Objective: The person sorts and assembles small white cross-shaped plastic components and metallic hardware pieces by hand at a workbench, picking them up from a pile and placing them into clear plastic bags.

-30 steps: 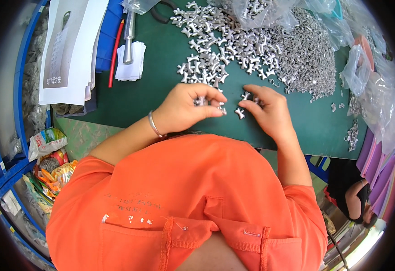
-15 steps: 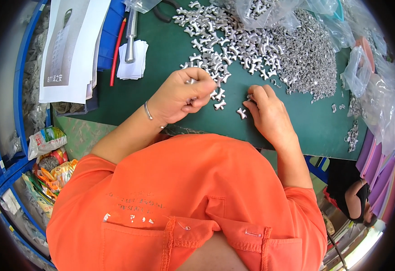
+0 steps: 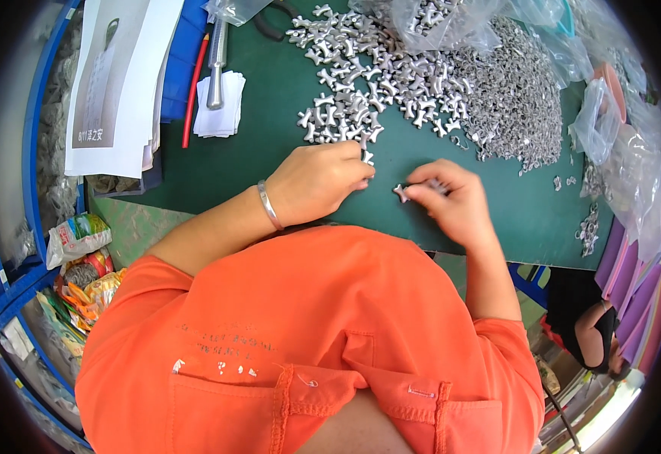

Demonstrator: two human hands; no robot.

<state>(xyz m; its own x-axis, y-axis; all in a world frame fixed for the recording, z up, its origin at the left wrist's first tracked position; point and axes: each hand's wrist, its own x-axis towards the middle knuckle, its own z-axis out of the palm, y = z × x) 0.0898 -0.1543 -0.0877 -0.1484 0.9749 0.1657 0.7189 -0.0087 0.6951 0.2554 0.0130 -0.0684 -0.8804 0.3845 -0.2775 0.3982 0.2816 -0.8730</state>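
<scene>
Several small silver bone-shaped metal pieces (image 3: 345,113) lie loosely spread on the green tabletop. My left hand (image 3: 321,181) is palm down at their near edge, fingers curled at one bone-shaped piece (image 3: 367,158); its palm is hidden. To its right, my right hand (image 3: 451,203) pinches another bone-shaped piece (image 3: 401,193) between thumb and forefinger, just at the table surface. Something silvery and blurred shows inside the curl of that hand's fingers. A bangle circles my left wrist.
A heap of tiny silver metal fittings (image 3: 523,98) covers the back right, with clear plastic bags (image 3: 599,121) beside and above it. At the back left are a red pencil (image 3: 195,91), a metal rod tool (image 3: 216,76), white paper slips (image 3: 220,106) and printed sheets (image 3: 118,91).
My left hand has turned palm down and shifted right to the near bone-shaped pieces. My right hand has moved slightly down and taken hold of the lone piece lying apart.
</scene>
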